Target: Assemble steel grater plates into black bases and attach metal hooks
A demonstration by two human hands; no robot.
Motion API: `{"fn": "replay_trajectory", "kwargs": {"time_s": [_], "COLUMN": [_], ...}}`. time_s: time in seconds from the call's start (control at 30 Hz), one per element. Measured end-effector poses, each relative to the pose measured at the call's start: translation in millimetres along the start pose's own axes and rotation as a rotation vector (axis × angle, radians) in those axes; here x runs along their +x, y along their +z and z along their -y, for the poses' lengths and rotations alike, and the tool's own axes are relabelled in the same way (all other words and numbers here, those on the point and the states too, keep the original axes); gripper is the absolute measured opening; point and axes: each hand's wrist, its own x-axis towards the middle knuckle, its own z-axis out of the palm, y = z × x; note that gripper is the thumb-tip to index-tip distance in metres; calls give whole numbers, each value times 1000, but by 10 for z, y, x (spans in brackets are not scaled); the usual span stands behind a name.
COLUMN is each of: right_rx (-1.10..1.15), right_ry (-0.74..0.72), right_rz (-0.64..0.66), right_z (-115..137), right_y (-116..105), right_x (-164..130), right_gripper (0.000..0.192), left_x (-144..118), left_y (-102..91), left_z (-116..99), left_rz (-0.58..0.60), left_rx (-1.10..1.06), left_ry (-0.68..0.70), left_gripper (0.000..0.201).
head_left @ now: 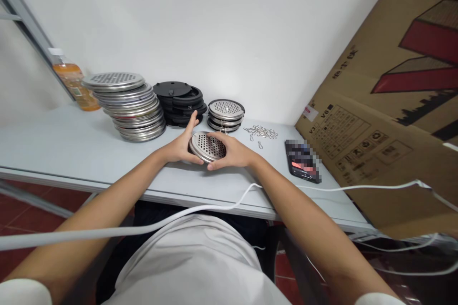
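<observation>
A round perforated metal lid sits low over the front of the table, between my two hands. My left hand holds its left rim, thumb along the near edge and a forefinger stretched upward. On the other side my right hand grips the lid, its thumb at the near rim and fingers over the top. Whatever lies beneath the lid is hidden. Just behind are a short stack of perforated lids in black rims and a pile of black round plastic cases. Small wire hooks lie scattered to the right.
A tall leaning stack of metal lids stands at left, near an orange drink bottle. A phone lies at right beside a large cardboard box. A white cable crosses in front of my arms.
</observation>
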Motion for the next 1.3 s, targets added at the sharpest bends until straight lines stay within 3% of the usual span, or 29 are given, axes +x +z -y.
{"fn": "replay_trajectory", "kwargs": {"time_s": [0.53,1.1,1.3], "right_rx": [127,163,388], "right_ry": [63,38,-23], "right_rz": [12,80,8], "right_z": [36,-31,-73], "right_y": [-70,-191,-410], "right_x": [9,38,-10], "right_gripper": [109,96,82], "left_x": [7,27,23], "left_y": [20,105,113], "left_z": [6,94,109], "left_rz": [-8,-64,-62], "left_rx": [25,-39,-47], "left_ry": [17,-33,50], "left_gripper": [154,171,167]}}
